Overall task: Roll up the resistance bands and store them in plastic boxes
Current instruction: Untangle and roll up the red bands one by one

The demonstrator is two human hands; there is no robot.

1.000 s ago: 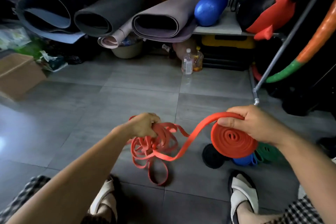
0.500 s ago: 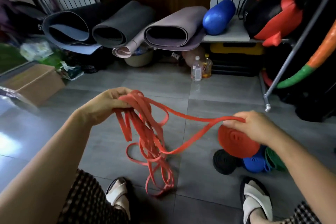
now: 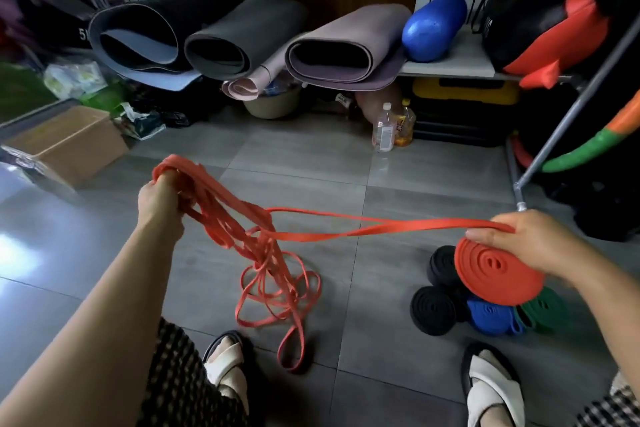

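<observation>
Right hand [image 3: 530, 243] grips red coil [image 3: 497, 269], left hand [image 3: 159, 198] clutches tangled red band [image 3: 249, 243]; likely risk: knot snags, coil loosens

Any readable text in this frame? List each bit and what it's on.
"5", then a character cut off by the mat in front: white print on the black object at the upper left.
Clear bottle: label too small to read.
Orange bottle: label blurred, unreadable.
White tag under the mats: blurred, unreadable.
Red band: no print visible.
</observation>
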